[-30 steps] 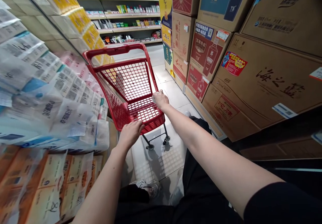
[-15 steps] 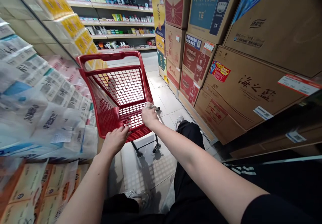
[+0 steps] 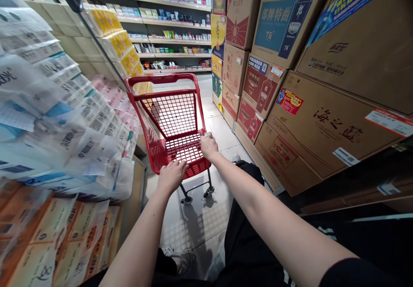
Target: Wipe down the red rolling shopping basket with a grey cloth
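A red plastic shopping cart (image 3: 157, 153) with grid walls stands in front of me, and the floor shows through its mesh. My left hand (image 3: 172, 176) lies over the near rim, fingers bent across it, fingertips partly hidden. Farther to the right, my right hand (image 3: 209, 146) is closed around the cart's near right corner. A small pale thing shows at its knuckles, too small to make out. Below the basket, dark legs end in small wheels (image 3: 186, 201).
Stacked cartons (image 3: 322, 119) line the right side. On the left rise wrapped paper packs (image 3: 87, 149), with orange packs (image 3: 77, 235) nearer me. Shelves of small goods (image 3: 174, 20) cross the far end. A tiled aisle floor (image 3: 209, 100) runs between; a dark pole (image 3: 100, 41) slants at upper left.
The view has swung left, so the cart, hands and shelves sit farther right in the picture. Both hands stay on the cart.
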Motion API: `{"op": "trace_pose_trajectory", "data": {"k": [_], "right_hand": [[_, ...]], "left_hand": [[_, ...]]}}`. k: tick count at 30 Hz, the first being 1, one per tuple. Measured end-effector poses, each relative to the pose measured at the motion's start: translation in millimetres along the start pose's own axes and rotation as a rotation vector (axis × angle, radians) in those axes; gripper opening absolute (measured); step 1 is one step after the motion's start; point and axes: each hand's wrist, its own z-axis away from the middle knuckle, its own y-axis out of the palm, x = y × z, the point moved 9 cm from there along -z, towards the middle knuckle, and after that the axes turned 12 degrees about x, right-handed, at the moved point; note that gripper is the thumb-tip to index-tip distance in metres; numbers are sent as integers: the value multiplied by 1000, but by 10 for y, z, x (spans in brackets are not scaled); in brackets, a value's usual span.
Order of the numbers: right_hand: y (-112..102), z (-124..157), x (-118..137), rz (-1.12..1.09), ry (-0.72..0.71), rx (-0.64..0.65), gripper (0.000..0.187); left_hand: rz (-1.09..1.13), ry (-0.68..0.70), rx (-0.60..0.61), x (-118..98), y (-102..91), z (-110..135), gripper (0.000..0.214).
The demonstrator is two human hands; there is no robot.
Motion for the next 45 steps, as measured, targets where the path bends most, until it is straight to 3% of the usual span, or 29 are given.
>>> {"op": "trace_pose_trajectory", "data": {"k": [5,10,15,22,29,34,36,38,42,44,45], "right_hand": [[107,280,-72,-82,-39,-31,33],[215,512,53,-81,-56,-44,33],[155,267,83,-71,-37,58,31],[-64,-202,-4,-108,-79,48,32],[81,127,-66,-255,-227,-44,42],[179,246,-125,-333,-347,144,64],[14,208,-153,-356,-332,178,56],[-328,168,-159,-430,-300,118,41],[-1186,212,14,-598,-377,-207,41],[-1360,246,106,-611,-401,-328,45],[-1327,241,136,-603,-391,-336,46]], "left_hand": [[-3,-47,-36,-12,-37,-19,47],[-9,-35,-40,110,-29,11,47],[21,4,-20,181,1,33,47],[72,-29,-53,65,-16,12,45],[55,-69,-107,66,-42,-31,47],[48,-77,-84,183,-5,-35,47],[52,-80,-80,205,-5,-36,48],[61,-81,-80,204,-14,-40,48],[77,-95,-77,182,-33,-50,48],[85,-102,-83,178,-42,-51,47],[89,-102,-85,177,-44,-52,46]]}}
